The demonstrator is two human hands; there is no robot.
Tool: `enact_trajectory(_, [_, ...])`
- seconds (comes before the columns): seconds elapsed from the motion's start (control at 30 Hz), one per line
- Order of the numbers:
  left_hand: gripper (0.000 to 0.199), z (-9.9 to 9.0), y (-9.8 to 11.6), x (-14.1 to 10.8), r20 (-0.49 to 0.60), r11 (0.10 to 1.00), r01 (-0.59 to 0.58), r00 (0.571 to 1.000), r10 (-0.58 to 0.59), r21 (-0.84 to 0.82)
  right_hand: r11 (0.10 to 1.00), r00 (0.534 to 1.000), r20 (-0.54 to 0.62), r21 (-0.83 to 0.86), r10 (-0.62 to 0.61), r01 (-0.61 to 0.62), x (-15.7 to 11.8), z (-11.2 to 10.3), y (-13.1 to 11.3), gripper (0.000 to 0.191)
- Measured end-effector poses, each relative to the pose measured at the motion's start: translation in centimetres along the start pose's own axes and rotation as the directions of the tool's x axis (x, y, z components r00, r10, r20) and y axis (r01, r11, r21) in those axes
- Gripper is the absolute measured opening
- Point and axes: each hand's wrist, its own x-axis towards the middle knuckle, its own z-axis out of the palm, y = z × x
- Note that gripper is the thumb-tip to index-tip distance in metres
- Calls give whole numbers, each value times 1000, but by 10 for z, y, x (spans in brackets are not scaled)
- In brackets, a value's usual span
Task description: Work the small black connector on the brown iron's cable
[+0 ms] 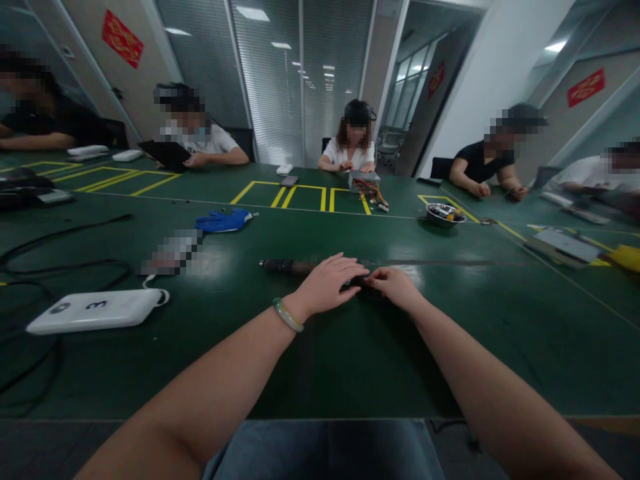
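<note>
Tool lies on the bench at ten o'clock from the left hand, the nearer one, long axis running nine to three behind it; that hand arches over a dark piece, grip unclear, and the right hand pinches its three-o'clock end!

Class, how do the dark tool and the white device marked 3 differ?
The dark tool is slender; the white device is broad. The tool has a shiny tip; the device bears a dark 3. The left hand partly covers the tool; no hand touches the device. Both have the green table beneath them.
</note>
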Motion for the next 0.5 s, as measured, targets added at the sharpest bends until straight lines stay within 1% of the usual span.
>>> enact_trajectory(0.07, [35, -4, 1, 0, -6, 1000, -8, 1000, 8, -15, 996, 998, -59, -85, 8, -13, 6, -12, 11, 27])
enact_trajectory(0.1, [33, -5, 2, 0, -6, 1000, -8, 1000, 7, -20, 990, 995, -100, -134, 30, -43, 8, -23, 19, 26])
enact_trajectory(0.17, [31, -8, 3, 0, 2, 1000, 1, 1000, -1, -21, 966, 976, -194, -218, 99, -141, 8, -51, 43, 27])
enact_trajectory(0.2, [30, -9, 4, 0, 8, 1000, 9, 1000, -9, -16, 951, 963, -228, -237, 143, -197, 7, -66, 56, 28])
enact_trajectory(0.23, [30, -9, 4, 0, 15, 1000, 22, 1000, -22, -6, 940, 951, -262, -251, 162, -229, 3, -81, 68, 30])
enact_trajectory(0.3, [33, -8, 4, 1, 32, 998, 55, 998, -56, 12, 937, 956, -232, -258, 178, -237, -4, -102, 82, 33])
enact_trajectory(0.33, [35, -6, 4, 2, 44, 997, 71, 997, -71, 18, 944, 965, -203, -251, 167, -216, -8, -107, 84, 34])
enact_trajectory(0.4, [36, -1, 3, 3, 68, 996, 85, 994, -87, 24, 964, 982, -142, -217, 125, -154, -14, -106, 75, 34])
enact_trajectory(0.5, [38, 5, 1, 3, 88, 995, 77, 993, -83, 61, 979, 995, -95, -196, 28, -46, -15, -82, 44, 32])
